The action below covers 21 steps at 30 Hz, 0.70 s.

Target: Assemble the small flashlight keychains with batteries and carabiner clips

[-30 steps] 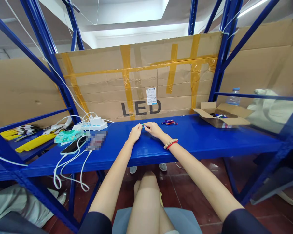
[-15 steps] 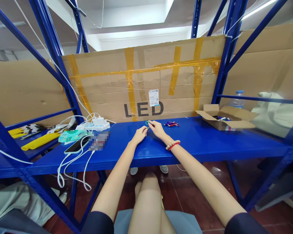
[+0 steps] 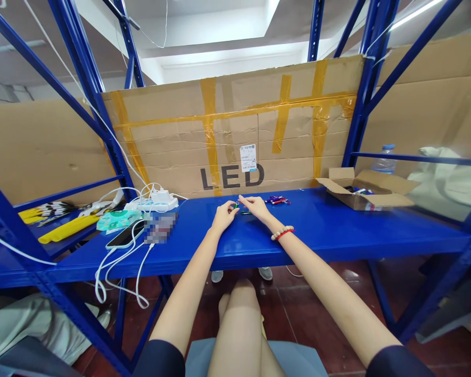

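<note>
Cardboard box, small items inside, green piece in left hand

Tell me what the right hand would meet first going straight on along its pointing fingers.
Most likely the left hand, where it pinches a small green item; depth is unclear, so the right hand might pass just beyond.

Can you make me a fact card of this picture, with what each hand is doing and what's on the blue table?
Left hand: fingers around a small green thing
Right hand: beside it, near a small dark thing; grip unclear
Table: blue
Beyond right hand: small red and purple pile
Table's right side: open cardboard box, small things inside
Table's left side: phone, white cables
</note>
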Available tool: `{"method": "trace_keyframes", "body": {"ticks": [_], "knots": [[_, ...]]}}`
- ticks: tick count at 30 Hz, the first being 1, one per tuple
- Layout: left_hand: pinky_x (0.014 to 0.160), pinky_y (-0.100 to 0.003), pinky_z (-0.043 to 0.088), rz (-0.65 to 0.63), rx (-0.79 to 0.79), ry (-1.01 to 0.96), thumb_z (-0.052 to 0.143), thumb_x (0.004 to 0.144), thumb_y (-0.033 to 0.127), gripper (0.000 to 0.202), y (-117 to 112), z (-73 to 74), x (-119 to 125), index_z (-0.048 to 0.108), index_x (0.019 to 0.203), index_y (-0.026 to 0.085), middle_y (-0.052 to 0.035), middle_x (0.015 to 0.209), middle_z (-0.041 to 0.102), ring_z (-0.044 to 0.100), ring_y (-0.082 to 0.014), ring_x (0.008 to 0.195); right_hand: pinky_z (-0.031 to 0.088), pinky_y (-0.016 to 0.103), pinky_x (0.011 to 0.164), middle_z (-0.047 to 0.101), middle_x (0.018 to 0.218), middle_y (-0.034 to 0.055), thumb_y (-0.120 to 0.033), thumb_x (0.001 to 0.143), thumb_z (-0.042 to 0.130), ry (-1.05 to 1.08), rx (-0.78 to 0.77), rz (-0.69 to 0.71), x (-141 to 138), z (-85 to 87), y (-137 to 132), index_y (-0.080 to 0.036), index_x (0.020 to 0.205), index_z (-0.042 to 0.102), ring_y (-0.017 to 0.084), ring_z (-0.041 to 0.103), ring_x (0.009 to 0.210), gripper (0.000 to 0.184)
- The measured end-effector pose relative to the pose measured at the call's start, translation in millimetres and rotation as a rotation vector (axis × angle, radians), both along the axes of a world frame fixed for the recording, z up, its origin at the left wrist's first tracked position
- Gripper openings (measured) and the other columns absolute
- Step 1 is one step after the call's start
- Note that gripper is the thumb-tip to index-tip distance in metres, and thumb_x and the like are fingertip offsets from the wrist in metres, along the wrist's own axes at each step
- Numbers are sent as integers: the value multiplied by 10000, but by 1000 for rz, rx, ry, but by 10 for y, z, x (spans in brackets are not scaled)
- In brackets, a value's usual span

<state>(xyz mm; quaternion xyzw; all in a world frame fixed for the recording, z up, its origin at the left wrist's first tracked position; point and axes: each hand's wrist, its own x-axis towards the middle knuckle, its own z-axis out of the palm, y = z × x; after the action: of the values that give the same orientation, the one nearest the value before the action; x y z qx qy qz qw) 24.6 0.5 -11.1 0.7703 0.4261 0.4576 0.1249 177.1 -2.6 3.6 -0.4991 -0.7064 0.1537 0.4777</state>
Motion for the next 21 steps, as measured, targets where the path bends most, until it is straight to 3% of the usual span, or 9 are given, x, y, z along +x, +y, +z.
{"method": "trace_keyframes", "body": {"ticks": [4, 8, 13, 21], "knots": [[642, -251, 490, 11, 24, 18, 611, 745, 220, 164, -19, 24, 10, 631, 895, 157, -34, 715, 684, 624, -142, 603, 496, 266, 729, 710, 819, 59, -448, 677, 648, 221, -13, 167, 1, -10, 11, -144, 762, 726, 203, 641, 820, 326], [631, -255, 493, 0, 30, 26, 625, 736, 216, 168, -46, 36, 23, 652, 885, 144, -53, 732, 696, 640, -161, 634, 510, 267, 672, 708, 823, 84, -422, 638, 674, 302, -47, 239, 4, -12, -34, -114, 792, 724, 198, 643, 778, 348], [662, -265, 499, -3, 44, 22, 632, 732, 193, 144, -54, 47, 32, 657, 861, 135, -62, 745, 702, 647, -164, 644, 511, 262, 627, 706, 835, 96, -377, 655, 665, 341, -111, 189, -1, 4, -56, -101, 775, 722, 196, 642, 758, 306], [639, -261, 506, -59, -62, -49, 576, 760, 159, 75, -83, 65, 56, 613, 824, 152, -23, 645, 684, 651, -153, 592, 511, 274, 705, 706, 854, 97, -281, 673, 658, 339, -41, 106, -28, 8, -15, -114, 734, 712, 200, 646, 802, 185]]}}
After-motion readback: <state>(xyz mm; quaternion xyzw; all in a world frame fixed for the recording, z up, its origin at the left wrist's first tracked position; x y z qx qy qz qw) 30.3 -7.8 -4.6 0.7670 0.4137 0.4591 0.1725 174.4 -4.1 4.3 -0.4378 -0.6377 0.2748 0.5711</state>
